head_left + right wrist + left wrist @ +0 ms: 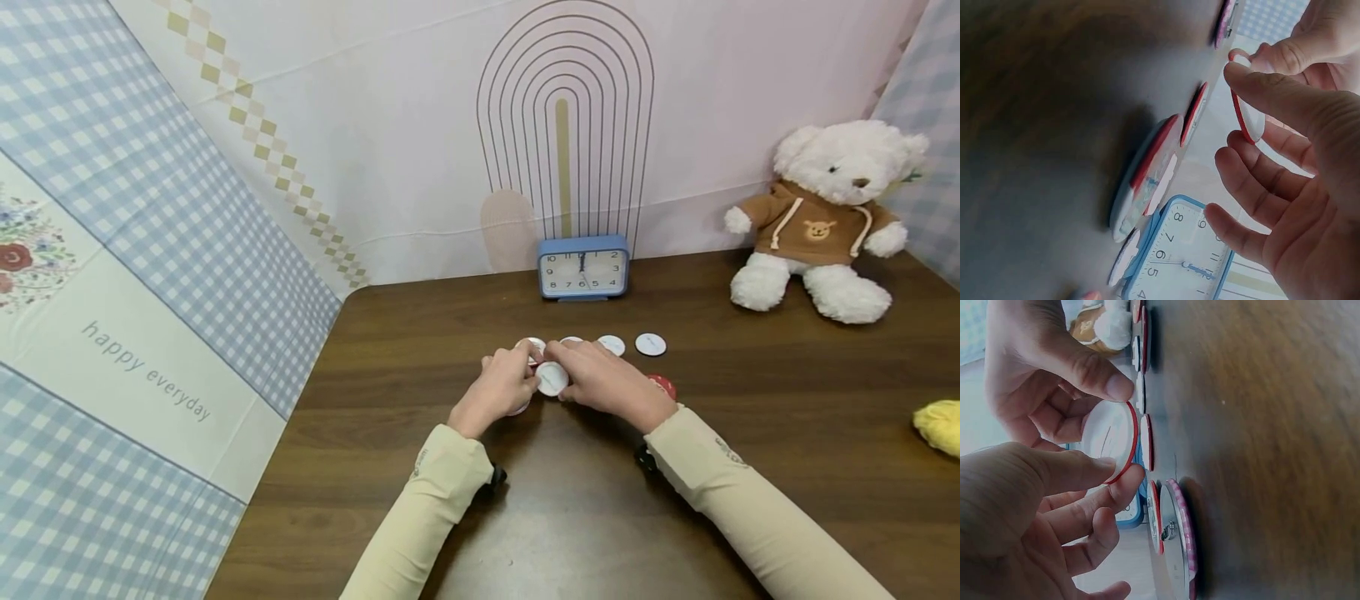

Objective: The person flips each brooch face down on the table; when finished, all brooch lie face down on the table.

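Both hands hold one round white disc with a red rim [552, 378], raised off the table with its white side towards me. My left hand [498, 387] pinches it between thumb and fingers at one edge. On the opposite edge, the thumb and fingers of my right hand [603, 379] grip it. Beyond the hands, white discs lie in a row, among them one at the right end [651, 344] and its neighbour [612, 345]. Near the left hand lies a larger pink-checked round piece [1179, 537] with a metal clasp. A red piece [663, 385] shows partly behind the right wrist.
A blue clock [582, 268] stands at the back of the wooden table [420, 333] against the patterned cloth. At the back right sits a white teddy bear [821, 221] in a brown hoodie. Something yellow [939, 427] lies at the right edge.
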`<move>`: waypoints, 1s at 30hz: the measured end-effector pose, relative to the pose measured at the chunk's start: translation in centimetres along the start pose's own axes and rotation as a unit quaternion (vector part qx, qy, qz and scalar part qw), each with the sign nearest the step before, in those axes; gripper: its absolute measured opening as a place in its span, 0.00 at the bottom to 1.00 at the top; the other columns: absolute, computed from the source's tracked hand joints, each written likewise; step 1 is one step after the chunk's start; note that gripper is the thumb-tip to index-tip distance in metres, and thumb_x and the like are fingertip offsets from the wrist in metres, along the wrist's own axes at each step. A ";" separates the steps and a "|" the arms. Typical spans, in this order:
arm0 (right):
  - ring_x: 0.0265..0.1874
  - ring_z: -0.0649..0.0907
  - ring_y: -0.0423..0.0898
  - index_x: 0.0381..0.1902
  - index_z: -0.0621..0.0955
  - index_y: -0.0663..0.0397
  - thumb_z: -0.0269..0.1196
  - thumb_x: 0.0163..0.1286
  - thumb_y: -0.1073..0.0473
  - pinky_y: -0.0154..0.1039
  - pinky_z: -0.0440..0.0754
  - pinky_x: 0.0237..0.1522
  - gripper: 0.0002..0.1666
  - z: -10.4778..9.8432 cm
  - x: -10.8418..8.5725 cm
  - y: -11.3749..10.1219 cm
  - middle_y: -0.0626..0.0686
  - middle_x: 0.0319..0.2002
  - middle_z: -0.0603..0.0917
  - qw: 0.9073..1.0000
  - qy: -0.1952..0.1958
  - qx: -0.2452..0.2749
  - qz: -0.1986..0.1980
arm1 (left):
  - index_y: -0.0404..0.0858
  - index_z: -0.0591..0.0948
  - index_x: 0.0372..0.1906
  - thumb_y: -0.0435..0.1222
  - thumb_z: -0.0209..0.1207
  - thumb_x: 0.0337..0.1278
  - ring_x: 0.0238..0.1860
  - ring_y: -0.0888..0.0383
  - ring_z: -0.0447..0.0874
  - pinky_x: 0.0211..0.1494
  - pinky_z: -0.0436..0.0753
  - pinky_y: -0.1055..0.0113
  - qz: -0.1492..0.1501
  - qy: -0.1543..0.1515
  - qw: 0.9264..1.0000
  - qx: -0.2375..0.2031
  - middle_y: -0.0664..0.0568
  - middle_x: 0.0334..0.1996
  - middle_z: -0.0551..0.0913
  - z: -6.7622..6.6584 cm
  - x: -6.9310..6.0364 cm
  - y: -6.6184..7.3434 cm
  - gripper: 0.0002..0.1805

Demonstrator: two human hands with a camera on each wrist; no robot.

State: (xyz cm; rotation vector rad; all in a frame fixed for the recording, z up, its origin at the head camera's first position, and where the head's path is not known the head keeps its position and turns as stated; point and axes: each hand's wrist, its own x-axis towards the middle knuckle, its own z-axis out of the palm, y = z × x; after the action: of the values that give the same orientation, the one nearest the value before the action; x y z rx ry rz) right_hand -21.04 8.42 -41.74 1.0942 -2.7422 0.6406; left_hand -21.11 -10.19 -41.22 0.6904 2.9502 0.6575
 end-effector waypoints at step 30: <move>0.31 0.79 0.48 0.37 0.82 0.56 0.77 0.49 0.62 0.48 0.77 0.33 0.18 0.7 0.4 -0.2 0.50 0.32 0.80 0.998 -0.040 -0.044 -0.004 | 0.43 0.80 0.50 0.40 0.73 0.54 0.50 0.48 0.71 0.46 0.66 0.55 0.022 -0.057 0.994 0.093 0.53 0.49 0.82 0.2 -0.7 0.2 0.20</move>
State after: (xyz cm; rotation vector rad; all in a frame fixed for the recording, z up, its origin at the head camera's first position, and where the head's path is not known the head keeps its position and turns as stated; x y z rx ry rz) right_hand -21.19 7.74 -42.20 1.1337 -2.8027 0.4809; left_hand -20.34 -10.27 -41.41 0.7805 2.9217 0.3351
